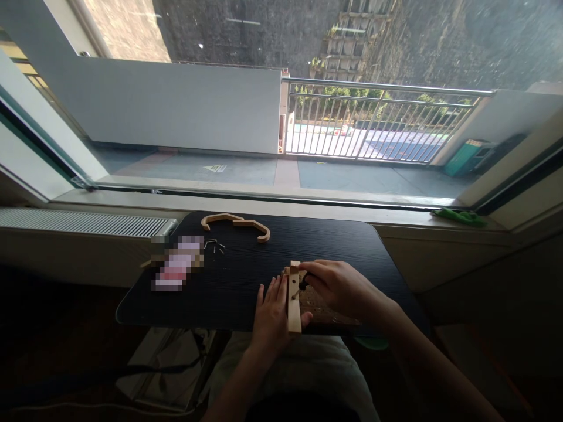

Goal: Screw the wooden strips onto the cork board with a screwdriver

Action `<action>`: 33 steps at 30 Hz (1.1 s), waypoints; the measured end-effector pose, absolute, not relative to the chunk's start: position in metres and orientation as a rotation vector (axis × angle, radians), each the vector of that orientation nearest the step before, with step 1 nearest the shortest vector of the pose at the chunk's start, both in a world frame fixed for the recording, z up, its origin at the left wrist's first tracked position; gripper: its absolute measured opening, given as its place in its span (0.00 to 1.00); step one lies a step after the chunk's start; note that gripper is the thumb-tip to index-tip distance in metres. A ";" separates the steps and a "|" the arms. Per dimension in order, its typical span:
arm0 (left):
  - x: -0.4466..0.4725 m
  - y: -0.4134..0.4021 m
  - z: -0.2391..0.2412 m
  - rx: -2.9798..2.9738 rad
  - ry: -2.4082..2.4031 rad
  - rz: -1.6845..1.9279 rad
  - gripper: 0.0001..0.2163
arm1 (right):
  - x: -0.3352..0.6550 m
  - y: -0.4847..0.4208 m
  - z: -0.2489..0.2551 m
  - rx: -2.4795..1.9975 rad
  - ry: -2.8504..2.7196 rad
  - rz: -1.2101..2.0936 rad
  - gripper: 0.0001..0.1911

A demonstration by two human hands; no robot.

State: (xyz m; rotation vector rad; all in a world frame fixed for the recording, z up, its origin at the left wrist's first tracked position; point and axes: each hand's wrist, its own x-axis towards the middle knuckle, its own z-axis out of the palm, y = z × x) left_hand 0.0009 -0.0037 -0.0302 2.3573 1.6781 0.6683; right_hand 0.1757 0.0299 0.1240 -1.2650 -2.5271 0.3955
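My left hand (271, 309) lies on the black table (229, 281) with fingers straight. It holds the wooden stick (294, 300) between thumb and fingers, at the near edge. My right hand (339, 287) is curled, and its fingertips pinch a small dark thing (302, 285) against the stick. I cannot tell what it is. A brown board (325, 313) lies under that hand. Curved wood pieces (235, 223) and little screws (214, 246) sit farther back.

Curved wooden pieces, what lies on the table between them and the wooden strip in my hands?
Nothing; the head view shows only bare black table between the curved wooden pieces and the wooden strip.
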 end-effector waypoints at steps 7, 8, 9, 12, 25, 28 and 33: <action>0.001 -0.004 -0.029 2.371 1.680 0.660 0.39 | 0.176 0.031 0.125 -1.208 -2.567 0.428 0.12; 0.001 -0.004 -0.029 2.367 1.679 0.664 0.39 | 0.175 0.031 0.125 -1.206 -2.565 0.435 0.12; 0.001 -0.004 -0.029 2.361 1.680 0.665 0.39 | 0.173 0.031 0.126 -1.208 -2.566 0.444 0.12; 0.001 -0.004 -0.027 2.349 1.682 0.654 0.39 | 0.168 0.030 0.128 -1.224 -2.582 0.469 0.13; 0.001 -0.004 -0.033 2.374 1.687 0.693 0.40 | 0.172 0.035 0.135 -1.190 -2.650 0.545 0.22; 0.001 -0.003 -0.032 2.371 1.686 0.688 0.40 | 0.173 0.034 0.134 -1.204 -2.642 0.572 0.22; 0.001 -0.004 -0.031 2.364 1.686 0.672 0.39 | 0.173 0.033 0.134 -1.224 -2.634 0.628 0.24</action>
